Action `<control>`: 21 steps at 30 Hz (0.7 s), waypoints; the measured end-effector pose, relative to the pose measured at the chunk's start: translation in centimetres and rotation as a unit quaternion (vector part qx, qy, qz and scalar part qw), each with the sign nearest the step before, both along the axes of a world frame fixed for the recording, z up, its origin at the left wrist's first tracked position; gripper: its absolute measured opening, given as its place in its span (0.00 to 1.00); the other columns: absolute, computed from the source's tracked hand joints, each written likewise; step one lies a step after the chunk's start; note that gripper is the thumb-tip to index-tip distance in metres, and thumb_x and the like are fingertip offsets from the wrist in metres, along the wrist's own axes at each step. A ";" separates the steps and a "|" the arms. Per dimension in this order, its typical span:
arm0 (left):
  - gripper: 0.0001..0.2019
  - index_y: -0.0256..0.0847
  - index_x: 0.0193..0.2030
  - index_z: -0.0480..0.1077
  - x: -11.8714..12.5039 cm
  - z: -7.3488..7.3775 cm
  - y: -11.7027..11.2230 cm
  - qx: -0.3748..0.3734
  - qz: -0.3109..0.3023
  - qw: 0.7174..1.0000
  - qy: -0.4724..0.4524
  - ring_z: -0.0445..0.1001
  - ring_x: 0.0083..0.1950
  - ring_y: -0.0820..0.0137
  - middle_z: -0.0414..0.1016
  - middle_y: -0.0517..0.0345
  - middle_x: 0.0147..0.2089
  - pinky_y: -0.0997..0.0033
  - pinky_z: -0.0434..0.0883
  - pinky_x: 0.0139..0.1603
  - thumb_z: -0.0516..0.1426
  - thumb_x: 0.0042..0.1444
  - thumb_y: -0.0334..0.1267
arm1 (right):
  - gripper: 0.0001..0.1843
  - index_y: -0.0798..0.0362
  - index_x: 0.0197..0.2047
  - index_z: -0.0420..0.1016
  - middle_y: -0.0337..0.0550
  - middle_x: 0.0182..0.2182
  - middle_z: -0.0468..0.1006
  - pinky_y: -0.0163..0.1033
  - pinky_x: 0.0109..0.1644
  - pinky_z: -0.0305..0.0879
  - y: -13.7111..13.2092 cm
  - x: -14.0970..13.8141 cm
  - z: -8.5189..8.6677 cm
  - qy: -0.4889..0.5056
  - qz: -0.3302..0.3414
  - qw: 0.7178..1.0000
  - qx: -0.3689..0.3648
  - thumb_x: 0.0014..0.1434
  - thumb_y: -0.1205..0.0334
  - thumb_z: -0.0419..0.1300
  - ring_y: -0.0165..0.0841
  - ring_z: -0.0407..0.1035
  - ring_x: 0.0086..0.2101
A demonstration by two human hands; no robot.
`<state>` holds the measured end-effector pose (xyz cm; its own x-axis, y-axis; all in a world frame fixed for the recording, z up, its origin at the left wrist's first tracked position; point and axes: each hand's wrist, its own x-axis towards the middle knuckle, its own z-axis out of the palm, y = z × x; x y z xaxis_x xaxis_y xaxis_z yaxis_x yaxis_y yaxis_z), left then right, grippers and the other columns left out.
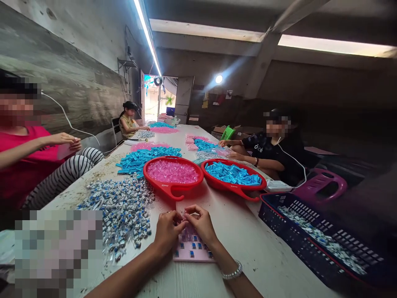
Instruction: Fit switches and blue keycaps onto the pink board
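My left hand [169,229] and my right hand [202,223] meet over the far part of a pink board [182,258]. Thumb and fingers of both are pinched close together. A bit of clear pinkish plastic shows near the fingertips, but what each hand holds is too small to make out. On the near part of the board sit several small blue-and-silver pieces [192,246] in rows. Just beyond my hands stand a red basin [169,193] of clear pink pieces [173,171] and another red basin [238,191] of blue strips [232,173].
A pile of small blue-and-silver pieces [120,211] spreads to the left, with blue strips [145,159] behind it. A dark blue crate [297,231] stands right, beside a purple chair [325,184]. Co-workers sit along both sides of the long white table [242,252].
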<state>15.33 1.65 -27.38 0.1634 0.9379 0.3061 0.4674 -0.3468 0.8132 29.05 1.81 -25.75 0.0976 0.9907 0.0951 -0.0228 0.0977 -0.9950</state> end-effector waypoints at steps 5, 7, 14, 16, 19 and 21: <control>0.06 0.39 0.27 0.70 0.0 -0.1 0.2 -0.017 0.001 0.999 -0.048 0.72 0.27 0.69 0.75 0.59 0.26 0.73 0.66 0.29 0.59 0.50 0.38 | 0.24 0.56 0.27 0.74 0.43 0.25 0.76 0.38 0.28 0.68 -0.3 0.1 -0.5 0.025 0.002 0.999 -0.027 0.32 0.48 0.72 0.36 0.72 0.25; 0.06 0.39 0.29 0.69 0.0 0.0 0.3 -0.023 -0.014 0.997 -0.067 0.73 0.28 0.69 0.75 0.59 0.28 0.73 0.67 0.29 0.58 0.50 0.39 | 0.24 0.57 0.27 0.74 0.43 0.24 0.76 0.38 0.28 0.68 -0.2 0.1 -0.3 0.026 0.009 0.999 -0.028 0.32 0.47 0.72 0.36 0.72 0.25; 0.04 0.41 0.31 0.69 0.0 0.4 0.0 0.021 -0.031 0.995 -0.090 0.72 0.31 0.70 0.74 0.61 0.29 0.73 0.67 0.33 0.59 0.50 0.37 | 0.24 0.57 0.30 0.75 0.45 0.26 0.78 0.40 0.35 0.69 -0.2 0.3 -0.3 0.040 0.021 0.999 -0.008 0.36 0.46 0.71 0.37 0.73 0.29; 0.04 0.41 0.32 0.69 0.1 0.5 -0.1 0.024 -0.031 0.996 -0.081 0.72 0.31 0.70 0.74 0.62 0.29 0.74 0.66 0.33 0.59 0.51 0.38 | 0.23 0.57 0.30 0.75 0.44 0.26 0.78 0.40 0.35 0.69 -0.2 0.3 -0.4 0.046 0.026 0.999 -0.009 0.37 0.47 0.71 0.36 0.73 0.28; 0.05 0.40 0.31 0.69 0.1 0.7 -0.2 0.024 -0.024 0.997 -0.071 0.72 0.32 0.70 0.74 0.61 0.29 0.74 0.66 0.34 0.58 0.51 0.39 | 0.22 0.57 0.30 0.75 0.44 0.26 0.78 0.39 0.33 0.69 -0.2 0.3 -0.4 0.049 0.030 0.998 -0.016 0.37 0.48 0.71 0.35 0.72 0.28; 0.05 0.40 0.30 0.68 0.1 0.7 -0.1 0.019 -0.021 0.997 -0.068 0.72 0.31 0.70 0.73 0.61 0.29 0.74 0.65 0.33 0.58 0.51 0.39 | 0.22 0.57 0.30 0.75 0.44 0.26 0.77 0.38 0.33 0.68 -0.3 0.3 -0.3 0.056 0.029 0.998 -0.019 0.37 0.49 0.71 0.35 0.72 0.28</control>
<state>15.43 1.52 -26.66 0.1571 0.9185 0.3629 0.3378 -0.3953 0.8542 29.33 1.54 -26.05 0.0485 0.9976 0.0489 -0.1375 0.0551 -0.9890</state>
